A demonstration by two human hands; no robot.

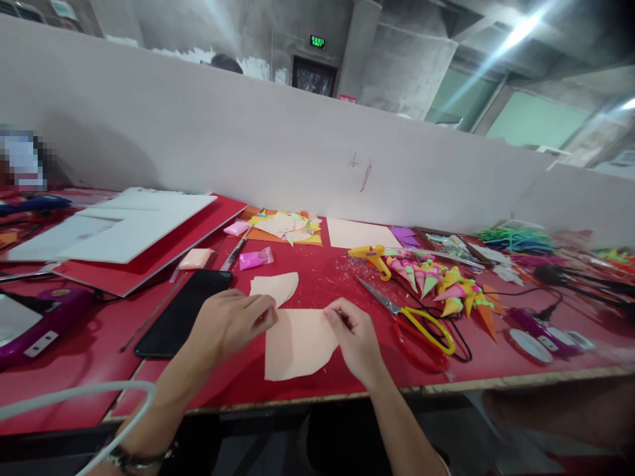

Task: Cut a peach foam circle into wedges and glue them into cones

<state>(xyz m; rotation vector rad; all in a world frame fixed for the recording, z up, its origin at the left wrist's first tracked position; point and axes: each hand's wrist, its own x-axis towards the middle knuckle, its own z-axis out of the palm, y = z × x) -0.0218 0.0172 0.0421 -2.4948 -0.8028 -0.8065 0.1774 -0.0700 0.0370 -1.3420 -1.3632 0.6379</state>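
Note:
A peach piece of paper (300, 347) with a straight top edge and a curved lower right side is between my hands at the table's front. At its upper left corner, my left hand (233, 324) has thumb and fingers pinched on it. The fingers of my right hand (353, 337) are closed on its upper right corner. Just behind lies another cut peach paper piece (275, 287) with a rounded edge. A black phone (181, 314) lies beside my left forearm. Scissors (409, 320) with yellow and red handles rest to the right of my right hand.
A yellow glue gun (372, 256) lies near several colourful paper cones (446, 284). White boards (143, 225) are stacked at left. Purple power strips (546, 330) sit at both sides. A white cable (74, 393) crosses the lower left. A pale partition (297, 145) stands behind the red table.

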